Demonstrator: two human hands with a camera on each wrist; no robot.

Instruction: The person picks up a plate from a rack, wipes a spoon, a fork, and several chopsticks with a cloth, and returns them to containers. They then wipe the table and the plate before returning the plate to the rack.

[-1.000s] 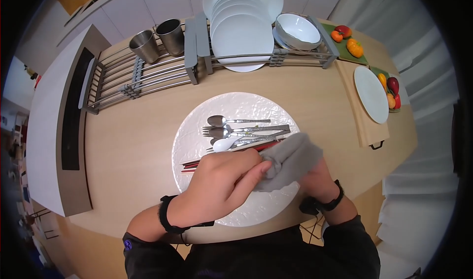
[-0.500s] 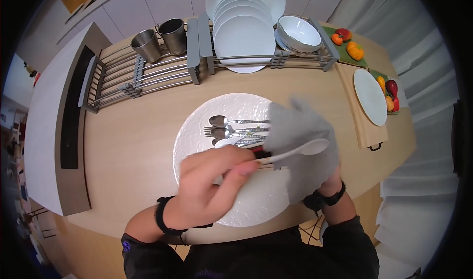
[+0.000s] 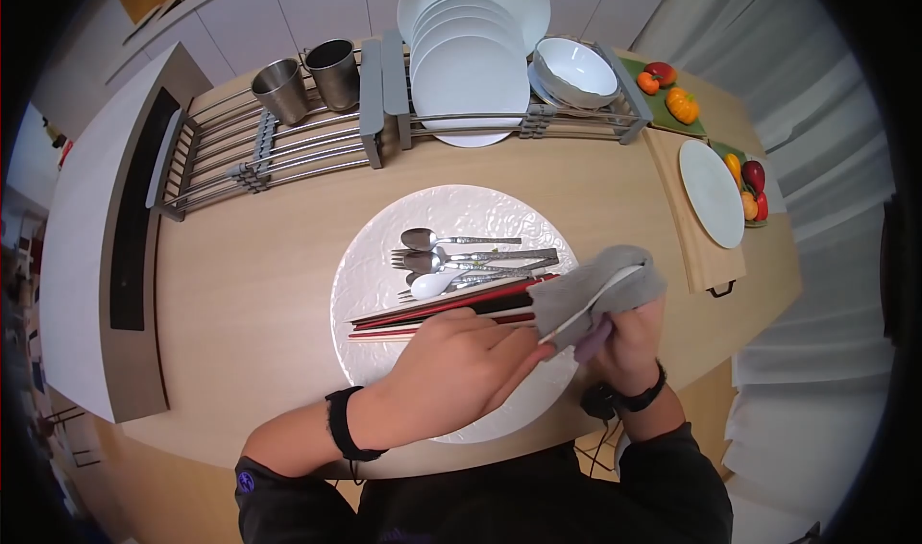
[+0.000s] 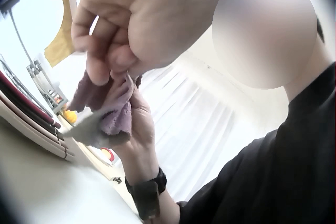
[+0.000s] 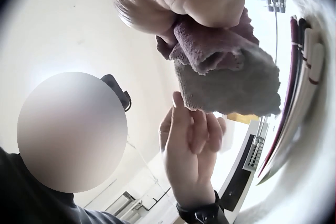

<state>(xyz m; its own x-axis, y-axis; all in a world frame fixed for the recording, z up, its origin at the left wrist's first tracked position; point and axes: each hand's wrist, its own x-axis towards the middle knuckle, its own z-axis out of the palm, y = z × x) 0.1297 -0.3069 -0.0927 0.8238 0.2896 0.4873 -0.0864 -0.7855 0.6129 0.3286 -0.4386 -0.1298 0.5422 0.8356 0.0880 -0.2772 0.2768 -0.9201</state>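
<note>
- Pinching with the left hand [image 3: 451,371], fingers curled, one thin white spoon [image 3: 615,280] by its handle end.
- Gripping with the right hand [image 3: 631,350] one cloth [image 3: 567,299], grey on one side and purple on other side, folded around the bowl end of this spoon; only a pale edge visible there.
- Held so, spoon and cloth together, between the two hands and above the right part of one big round plate [image 3: 509,213].
- Lying on this plate, just beyond the left hand: several chopsticks [image 3: 451,305], red, black and cream, side by side; too overlapped to count exactly.
- Lying farther beyond the left hand, on same plate: one wide white spoon [image 3: 430,286], at least two metal spoons [image 3: 416,240] and at least two forks [image 3: 398,257], handles crossing.
- Standing well apart, beyond the left hand, in one rack [image 3: 371,102] on the worktop [image 3: 269,256]: two metal cups [image 3: 280,91], several upright white plates [image 3: 471,73] and one bowl [image 3: 576,69].
- Placed to the right of the right hand and farther away: one oval plate [image 3: 712,193] on one wooden board [image 3: 701,256], and near it three vegetables [image 3: 682,105] on one green mat [image 3: 663,112].
</note>
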